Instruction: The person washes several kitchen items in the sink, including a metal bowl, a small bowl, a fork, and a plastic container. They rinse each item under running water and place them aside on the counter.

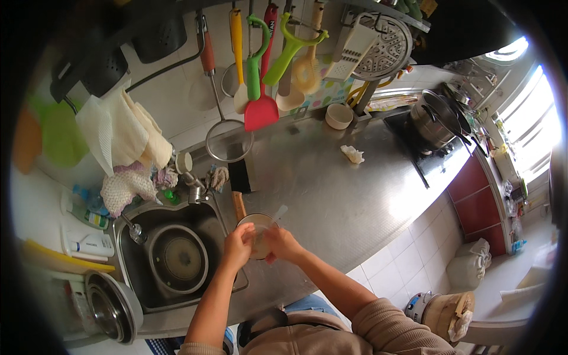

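Observation:
A round bowl with a dark rim stands on the steel counter, right of the sink. My left hand is at its left side, fingers curled near the rim; whether it grips anything is unclear. Over the bowl's right side, my right hand is blurred, and its fingertips are hard to make out. A pale, translucent utensil end sticks out past the upper right of the rim. Above the bowl lies a cleaver with a wooden handle and a dark blade. The bowl's contents cannot be told clearly.
A pan sits in the sink under the faucet. Utensils, including a red spatula, hang over the counter. A small bowl and crumpled white tissue lie farther back. A pot stands on the stove at right.

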Demonstrator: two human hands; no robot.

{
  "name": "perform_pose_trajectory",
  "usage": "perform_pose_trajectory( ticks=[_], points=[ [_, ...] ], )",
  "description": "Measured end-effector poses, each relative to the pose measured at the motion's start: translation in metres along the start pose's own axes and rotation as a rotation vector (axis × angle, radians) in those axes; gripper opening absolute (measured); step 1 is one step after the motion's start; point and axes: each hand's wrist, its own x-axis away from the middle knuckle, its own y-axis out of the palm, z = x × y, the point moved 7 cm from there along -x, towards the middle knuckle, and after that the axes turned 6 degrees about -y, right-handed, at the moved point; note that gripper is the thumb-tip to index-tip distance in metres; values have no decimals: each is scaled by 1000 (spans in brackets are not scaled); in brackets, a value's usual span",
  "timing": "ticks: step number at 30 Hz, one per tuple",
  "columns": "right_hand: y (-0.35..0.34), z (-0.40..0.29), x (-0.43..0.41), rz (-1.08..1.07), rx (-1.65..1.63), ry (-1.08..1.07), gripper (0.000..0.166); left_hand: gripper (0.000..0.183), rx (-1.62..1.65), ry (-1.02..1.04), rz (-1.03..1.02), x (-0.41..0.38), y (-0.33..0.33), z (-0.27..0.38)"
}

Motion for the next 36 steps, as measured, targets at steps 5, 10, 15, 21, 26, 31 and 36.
perform_pose_trajectory(
  ticks=[5,10,15,21,26,31,36],
  points=[
    [-2,24,-29,-78,746,-466,22,4,-251,-77,-225,-13,14,32],
    [3,-12,-15,-54,206,122,25,19,-569,55,-174,-31,2,20],
    [0,18,-48,-14,978,-409,25,10,-674,141,-210,-42,8,11],
    [-7,5,-29,144,738,-327,24,14,-982,103,-249,-43,19,7],
    [-13,14,-37,129,620,-120,27,20,-1238,73,-336,-43,29,38],
    [-4,5,-44,27,816,-160,29,19,-1284,115,-296,-58,26,11],
    [-7,-4,-14,176,233,71,23,19,-671,374,-329,-36,15,36]
  ],
)
